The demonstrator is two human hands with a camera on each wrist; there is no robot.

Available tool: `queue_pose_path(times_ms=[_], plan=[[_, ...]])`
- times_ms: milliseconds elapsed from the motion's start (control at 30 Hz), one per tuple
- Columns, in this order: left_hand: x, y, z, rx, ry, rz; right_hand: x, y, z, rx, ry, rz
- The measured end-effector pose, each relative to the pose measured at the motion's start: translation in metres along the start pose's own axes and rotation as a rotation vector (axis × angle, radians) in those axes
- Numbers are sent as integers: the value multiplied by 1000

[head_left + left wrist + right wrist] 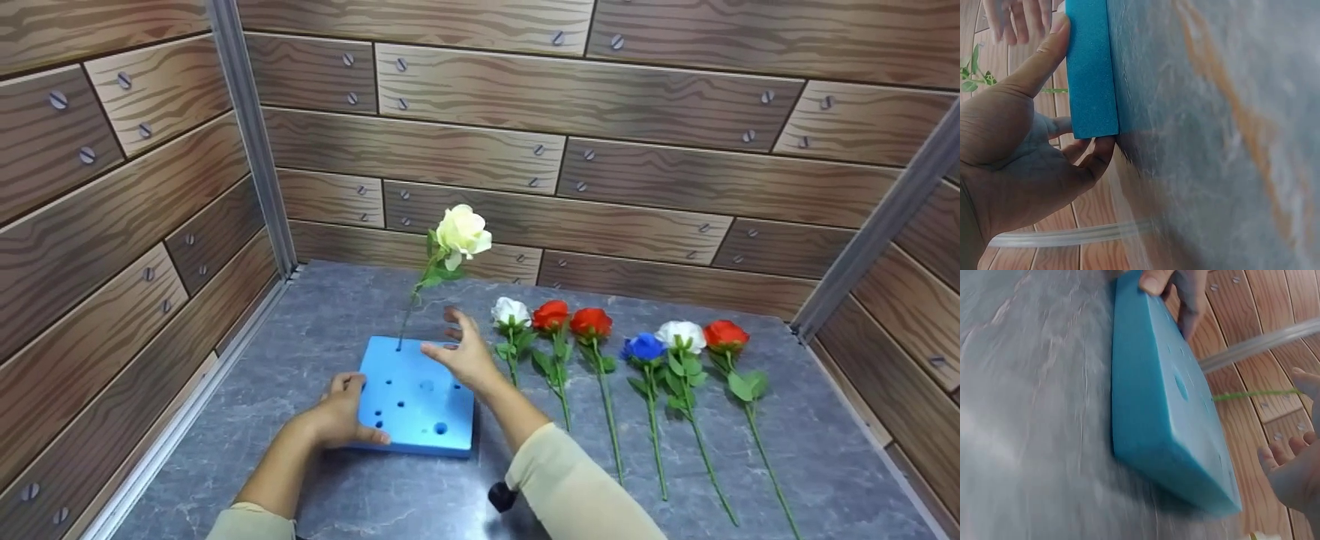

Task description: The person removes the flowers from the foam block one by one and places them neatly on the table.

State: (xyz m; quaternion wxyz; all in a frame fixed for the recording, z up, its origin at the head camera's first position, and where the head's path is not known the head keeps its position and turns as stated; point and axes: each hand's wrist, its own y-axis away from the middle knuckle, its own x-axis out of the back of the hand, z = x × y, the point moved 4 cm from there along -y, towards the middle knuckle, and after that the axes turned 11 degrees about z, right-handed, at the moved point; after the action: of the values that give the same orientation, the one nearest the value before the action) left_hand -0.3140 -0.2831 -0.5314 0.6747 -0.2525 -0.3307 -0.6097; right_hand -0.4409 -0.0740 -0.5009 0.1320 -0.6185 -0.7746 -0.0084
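Note:
A light blue foam block (420,394) with several holes in its top lies flat on the table. From a hole near its far left corner rises a pale yellow rose (463,232) on a green stem, leaning right. My left hand (339,414) grips the block's left edge, thumb on top and fingers against the side, as the left wrist view of the block (1090,73) shows. Over the block's far right part hovers my right hand (466,356), fingers spread and holding nothing. In the right wrist view that hand (1294,472) is apart from the block.
Right of the block lie two white roses (681,337), three red roses (591,322) and one blue rose (643,347), blooms away from me. Wood-patterned walls (480,150) enclose the grey marbled table (225,457). Something small and black (502,496) sits by the right sleeve.

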Motion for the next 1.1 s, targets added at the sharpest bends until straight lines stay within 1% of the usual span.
queue_pose_path(times_ms=[167, 233, 433, 533, 667, 767, 867, 1100], plan=[[-1, 0, 0, 10, -4, -7, -25, -11, 4, 7, -16, -3], [-1, 0, 1, 10, -3, -5, -34, -17, 7, -3, -22, -12], [1, 0, 1, 7, 3, 3, -55, -31, 14, -73, -36, -52], [2, 0, 1, 13, -1, 2, -63, -37, 20, -69, -17, -41], [3, 0, 1, 9, 0, 3, -66, -41, 30, -31, -10, -4], [3, 0, 3, -1, 1, 7, -65, -41, 35, -14, -38, 7], [3, 0, 2, -10, -2, 15, -65, -41, 36, 1, -38, -6], [2, 1, 0, -3, -2, 20, -70, -41, 37, 52, 42, -35]])
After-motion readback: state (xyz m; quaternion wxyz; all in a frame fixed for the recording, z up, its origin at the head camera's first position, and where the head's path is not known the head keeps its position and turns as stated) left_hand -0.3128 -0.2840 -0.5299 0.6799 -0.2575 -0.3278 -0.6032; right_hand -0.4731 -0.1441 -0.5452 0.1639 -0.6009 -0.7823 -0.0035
